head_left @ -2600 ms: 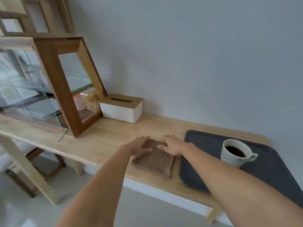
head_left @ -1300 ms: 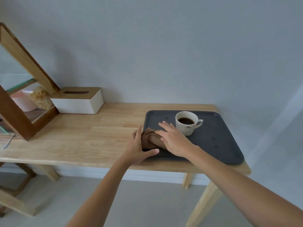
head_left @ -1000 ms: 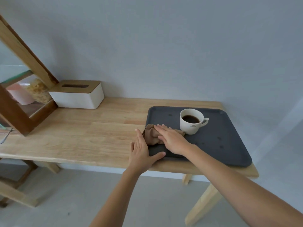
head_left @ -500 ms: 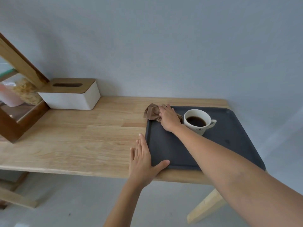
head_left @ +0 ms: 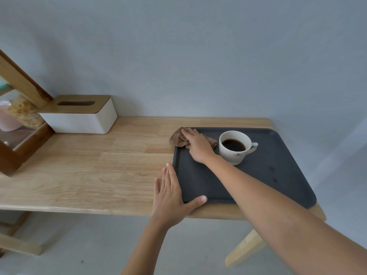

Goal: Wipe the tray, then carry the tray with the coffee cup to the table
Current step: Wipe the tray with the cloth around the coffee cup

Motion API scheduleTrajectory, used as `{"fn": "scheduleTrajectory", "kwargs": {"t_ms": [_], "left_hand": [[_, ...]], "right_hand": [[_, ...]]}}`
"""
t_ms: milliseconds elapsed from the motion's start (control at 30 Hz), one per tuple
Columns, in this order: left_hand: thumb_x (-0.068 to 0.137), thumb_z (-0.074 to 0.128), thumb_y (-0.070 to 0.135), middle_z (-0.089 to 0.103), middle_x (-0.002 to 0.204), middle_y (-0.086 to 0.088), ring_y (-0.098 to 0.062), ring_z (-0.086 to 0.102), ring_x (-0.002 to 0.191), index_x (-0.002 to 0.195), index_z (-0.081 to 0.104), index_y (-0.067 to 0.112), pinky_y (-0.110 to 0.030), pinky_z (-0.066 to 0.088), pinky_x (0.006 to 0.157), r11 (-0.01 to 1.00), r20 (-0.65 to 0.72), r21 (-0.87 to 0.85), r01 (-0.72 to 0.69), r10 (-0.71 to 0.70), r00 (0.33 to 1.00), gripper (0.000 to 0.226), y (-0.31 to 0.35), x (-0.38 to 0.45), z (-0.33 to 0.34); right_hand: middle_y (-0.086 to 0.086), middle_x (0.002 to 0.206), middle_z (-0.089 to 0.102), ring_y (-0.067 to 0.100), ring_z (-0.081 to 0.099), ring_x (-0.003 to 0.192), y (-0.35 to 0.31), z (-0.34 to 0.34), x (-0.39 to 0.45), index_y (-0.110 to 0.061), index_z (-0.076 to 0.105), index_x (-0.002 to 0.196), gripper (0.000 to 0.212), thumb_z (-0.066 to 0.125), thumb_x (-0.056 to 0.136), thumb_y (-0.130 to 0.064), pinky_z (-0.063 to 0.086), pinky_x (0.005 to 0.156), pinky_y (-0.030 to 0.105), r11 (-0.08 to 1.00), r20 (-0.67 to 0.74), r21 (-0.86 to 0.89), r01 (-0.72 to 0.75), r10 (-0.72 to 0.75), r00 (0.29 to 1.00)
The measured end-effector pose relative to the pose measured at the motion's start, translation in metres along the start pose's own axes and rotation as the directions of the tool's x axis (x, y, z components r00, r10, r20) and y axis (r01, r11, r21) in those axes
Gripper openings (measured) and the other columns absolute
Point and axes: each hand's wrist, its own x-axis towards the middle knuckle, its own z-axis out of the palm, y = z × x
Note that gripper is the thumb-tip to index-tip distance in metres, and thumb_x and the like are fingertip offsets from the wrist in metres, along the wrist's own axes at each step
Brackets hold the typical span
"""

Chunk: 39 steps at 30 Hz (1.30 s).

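The wiping is under way and the carry has not begun. The tray lies flat at the right end of the desk, its right front corner past the desk's edge, with the cup of dark coffee standing in its far half. The right hand lies flat, fingers together, pressing the cloth onto the tray's far left corner, just beside the cup; part of the cloth spills over the rim onto the desk. The left hand is spread open and grips nothing: its palm rests on the desk against the tray's near left corner, thumb along the front rim, bracing it. A few dark specks on the right half suggest that side is yet to be wiped.

Half a second ago the scene was almost the same. A second ago the cloth was bunched midway along the left side; it has since travelled to the far corner.
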Motion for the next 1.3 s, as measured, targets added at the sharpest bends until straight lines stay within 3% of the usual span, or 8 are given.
{"fn": "scheduleTrajectory", "kwargs": {"t_ms": [233, 367, 533, 967, 1300], "left_hand": [[0.051, 0.034, 0.098, -0.031, 0.153, -0.001, -0.015, -0.015, 0.148, 0.130, -0.043, 0.017, -0.040, -0.007, 0.120, 0.999, -0.040, -0.024, 0.023, -0.024, 0.999, 0.138, 0.004, -0.004, -0.004], [0.049, 0.034, 0.098, -0.021, 0.160, -0.007, -0.015, -0.009, 0.149, 0.128, -0.044, 0.017, -0.040, -0.003, 0.121, 0.999, -0.065, -0.022, 0.032, -0.033, 0.997, 0.137, 0.005, -0.006, -0.007], [0.050, 0.035, 0.098, -0.017, 0.161, -0.003, -0.015, -0.008, 0.149, 0.143, -0.032, 0.014, -0.041, -0.003, 0.121, 0.999, -0.033, -0.030, 0.023, -0.024, 0.999, 0.142, 0.006, -0.005, -0.007], [0.052, 0.035, 0.097, -0.011, 0.162, -0.001, -0.014, -0.011, 0.149, 0.147, -0.025, 0.014, -0.041, -0.005, 0.121, 0.998, 0.032, 0.009, 0.058, -0.058, 0.998, 0.140, 0.003, 0.001, -0.003], [0.050, 0.036, 0.098, -0.010, 0.162, -0.002, -0.015, -0.013, 0.148, 0.149, -0.020, 0.012, -0.043, -0.005, 0.121, 0.994, 0.116, 0.052, 0.092, -0.098, 0.988, 0.143, 0.003, 0.009, -0.004]], "right_hand": [[0.007, 0.160, 0.021, 0.021, 0.014, 0.150, -0.018, -0.008, -0.068, -0.017, 0.027, 0.150, 0.062, 0.041, 0.094, 0.005, 0.012, 0.121, 0.039, 0.991, 0.053, 0.075, 0.113, -0.117, 0.992], [0.005, 0.161, 0.018, 0.017, 0.011, 0.150, -0.017, -0.022, -0.108, -0.019, 0.027, 0.151, 0.057, 0.036, 0.099, 0.001, 0.007, 0.120, 0.030, 0.983, 0.101, 0.127, 0.135, -0.148, 0.984], [0.002, 0.161, 0.020, 0.013, 0.011, 0.150, 0.004, -0.046, -0.147, -0.021, 0.029, 0.150, 0.054, 0.034, 0.100, -0.001, 0.011, 0.123, 0.032, 0.973, 0.165, 0.163, 0.161, -0.188, 0.968], [-0.014, 0.157, 0.027, 0.006, 0.012, 0.148, 0.096, -0.108, -0.207, -0.025, 0.031, 0.148, 0.052, 0.033, 0.102, -0.002, 0.011, 0.122, 0.024, 0.984, 0.203, 0.170, 0.053, -0.088, 0.975], [-0.008, 0.159, 0.024, 0.011, 0.009, 0.149, 0.133, -0.132, -0.222, -0.027, 0.027, 0.149, 0.053, 0.032, 0.102, -0.003, 0.011, 0.122, 0.028, 0.995, 0.221, 0.103, -0.006, -0.017, 0.975]]}}
